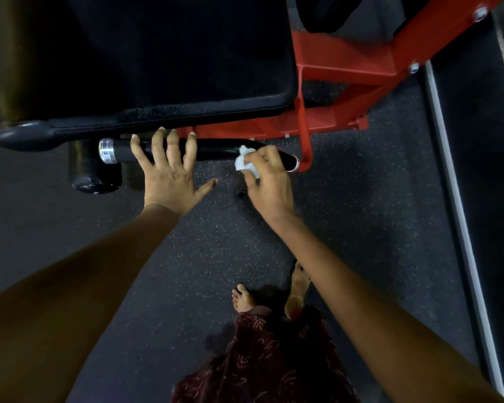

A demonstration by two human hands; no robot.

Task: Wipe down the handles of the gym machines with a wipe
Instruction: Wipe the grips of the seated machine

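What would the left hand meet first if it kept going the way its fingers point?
The left hand already lies across the black handle; straight on, its fingers would likely meet the black seat pad's edge, though depth is unclear.

Floor [245, 242] under me is that dark rubber gym matting with tiny light speckles all through it. Far side there's a big black padded seat [172, 53], its edge pretty worn, sitting on a bright red steel frame [346, 62] with a couple of bolts showing. Off to the right a pale metal strip [460, 213] runs near to far. Lighting's dim, and the far left is in shadow.
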